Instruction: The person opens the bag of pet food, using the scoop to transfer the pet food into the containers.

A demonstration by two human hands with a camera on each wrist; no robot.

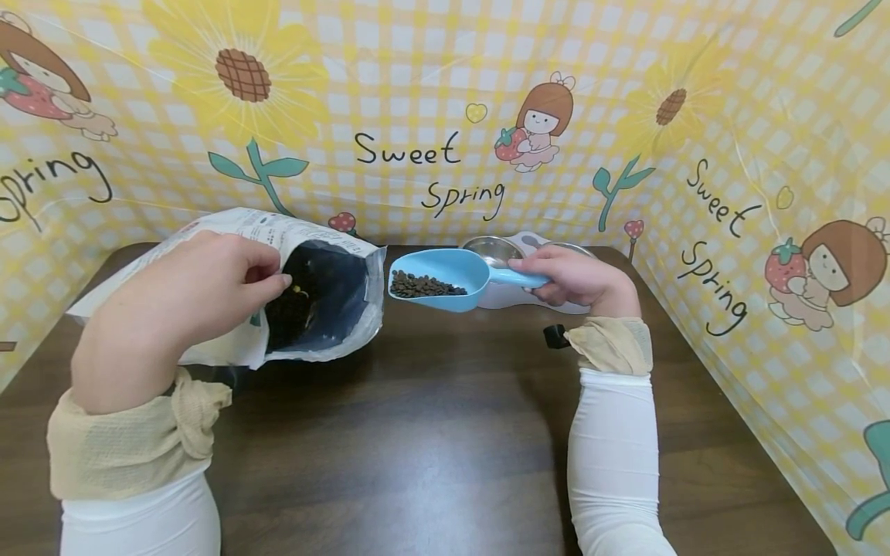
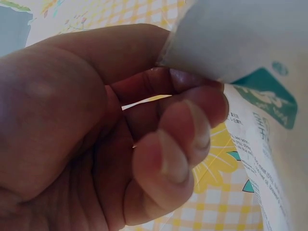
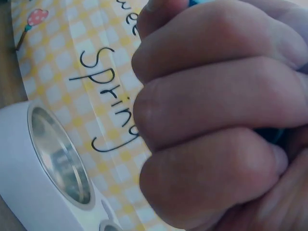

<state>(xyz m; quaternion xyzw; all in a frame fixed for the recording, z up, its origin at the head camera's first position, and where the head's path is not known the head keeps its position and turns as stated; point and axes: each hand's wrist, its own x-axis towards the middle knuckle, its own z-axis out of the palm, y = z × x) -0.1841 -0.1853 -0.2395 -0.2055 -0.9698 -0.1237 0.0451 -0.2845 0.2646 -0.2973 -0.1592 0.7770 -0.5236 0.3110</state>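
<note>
My left hand [image 1: 188, 293] pinches the upper rim of a white printed bag [image 1: 236, 224], which lies tilted with its mouth facing right. Dark pellets [image 1: 288, 313] show inside, against the dark lining. In the left wrist view, the bag's edge [image 2: 192, 53] sits between thumb and fingers. My right hand [image 1: 573, 278] grips the handle of a light blue scoop [image 1: 452, 270], held just right of the bag's mouth. Brown kibble [image 1: 424, 286] lies in the scoop. The right wrist view shows curled fingers [image 3: 207, 106] round the handle, most of which is hidden.
Behind the scoop and right hand stands a white double-bowl feeder [image 1: 501, 295] with metal bowls [image 3: 60, 154]. A small black object [image 1: 555, 337] is beside the right wrist. Yellow checked cloth [image 1: 417, 93] walls the back and sides of the brown wooden table [image 1: 417, 440].
</note>
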